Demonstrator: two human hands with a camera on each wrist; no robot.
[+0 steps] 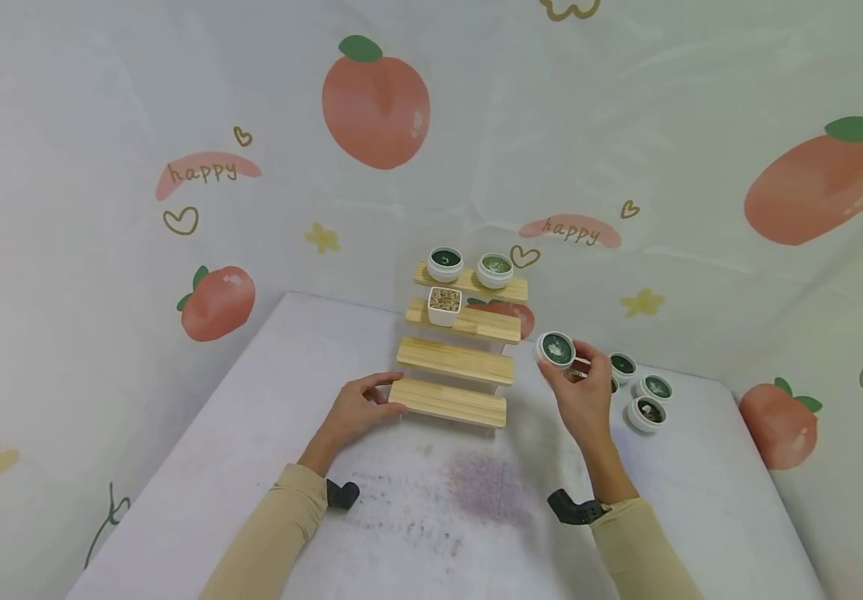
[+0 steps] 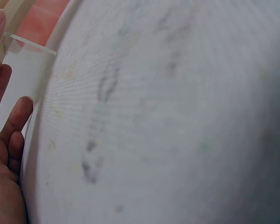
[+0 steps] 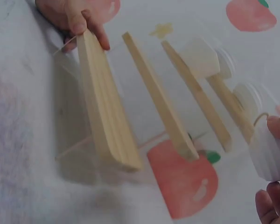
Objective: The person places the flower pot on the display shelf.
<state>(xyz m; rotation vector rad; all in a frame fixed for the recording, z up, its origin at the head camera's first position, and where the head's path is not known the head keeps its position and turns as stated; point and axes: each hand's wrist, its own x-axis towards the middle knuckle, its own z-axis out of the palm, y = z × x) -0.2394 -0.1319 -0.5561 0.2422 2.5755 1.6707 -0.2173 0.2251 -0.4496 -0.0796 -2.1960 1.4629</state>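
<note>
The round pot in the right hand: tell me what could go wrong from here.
The round pot is held above the table by the right hand alone, so it might slip and drop. The boards look narrow, so setting it off-centre could let it tip over an edge. The left hand holds the end of the lowest board; a nudge there might jolt the stand and unsettle the square pot higher up.

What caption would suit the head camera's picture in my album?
Left hand gripping the lowest wooden shelf, right hand holding a round white pot, two similar pots on the top shelf.
</note>
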